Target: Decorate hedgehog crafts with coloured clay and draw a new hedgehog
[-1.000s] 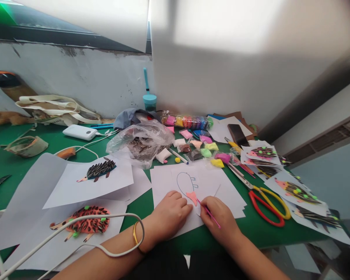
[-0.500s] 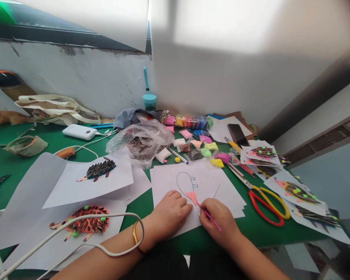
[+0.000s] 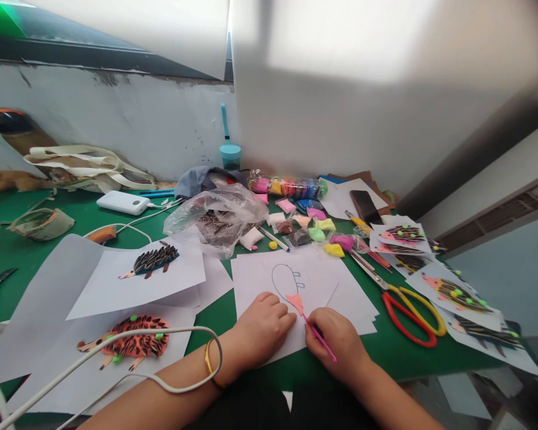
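A sheet of white paper (image 3: pixel 260 272) with a blue outline of an oval body and two small legs lies in front of me. On the outline's lower end sits a flat, pointed piece of orange-pink clay (image 3: pixel 295 302). My left hand (image 3: pixel 265 325) rests on the paper left of the clay, fingers curled and together; their undersides are hidden. In my right hand (image 3: pixel 337 341) is a thin pink modelling tool (image 3: pixel 321 341), pinched and slanted, its far end at the clay's lower tip.
Scissors (image 3: pixel 407 310) and finished hedgehog pictures (image 3: pixel 457 292) lie at right; more hedgehog pictures (image 3: pixel 134 340) at left. Behind the paper are clay packets (image 3: pixel 316 234) and a plastic bag of seeds (image 3: pixel 217 221). A white cable (image 3: pixel 174 330) crosses near my left forearm.
My right hand has shifted slightly down and left with the pink tool, which now slants more steeply. The left hand and the clay look still.
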The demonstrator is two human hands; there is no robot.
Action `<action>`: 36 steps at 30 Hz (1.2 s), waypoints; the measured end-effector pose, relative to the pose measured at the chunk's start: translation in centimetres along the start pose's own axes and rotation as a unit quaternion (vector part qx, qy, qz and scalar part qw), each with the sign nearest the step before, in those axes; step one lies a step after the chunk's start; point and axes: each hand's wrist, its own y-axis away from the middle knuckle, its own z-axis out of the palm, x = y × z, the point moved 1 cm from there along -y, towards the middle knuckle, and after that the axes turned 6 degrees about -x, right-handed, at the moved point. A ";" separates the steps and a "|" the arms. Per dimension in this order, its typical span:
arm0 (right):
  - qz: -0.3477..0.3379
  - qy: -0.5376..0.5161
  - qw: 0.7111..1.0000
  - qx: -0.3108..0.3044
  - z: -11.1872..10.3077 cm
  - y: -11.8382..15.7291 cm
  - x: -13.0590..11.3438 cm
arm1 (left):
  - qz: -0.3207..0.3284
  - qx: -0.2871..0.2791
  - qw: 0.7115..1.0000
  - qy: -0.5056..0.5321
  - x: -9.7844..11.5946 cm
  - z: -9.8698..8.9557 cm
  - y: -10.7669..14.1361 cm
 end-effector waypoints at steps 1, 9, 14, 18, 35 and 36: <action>-0.006 -0.002 1.000 -0.003 0.0 0.0 0.0 | 0.000 0.000 1.000 0.000 0.0 0.0 0.0; -0.013 -0.002 1.000 0.012 0.1 0.1 -0.1 | 0.000 0.001 1.000 -0.004 0.0 0.0 0.0; -0.034 0.002 0.999 0.004 0.0 -0.2 -0.4 | 0.002 0.004 1.000 -0.005 0.0 0.1 -0.1; -0.011 -0.003 1.000 0.025 0.0 -0.2 -0.4 | 0.003 0.007 1.000 -0.008 0.0 0.1 -0.1; 0.006 -0.018 1.000 0.023 0.3 -0.3 0.3 | 0.000 0.007 1.000 -0.007 0.0 0.1 -0.1; 0.006 -0.019 1.000 0.020 0.3 -0.3 0.4 | 0.000 0.006 1.000 -0.007 0.0 0.1 -0.1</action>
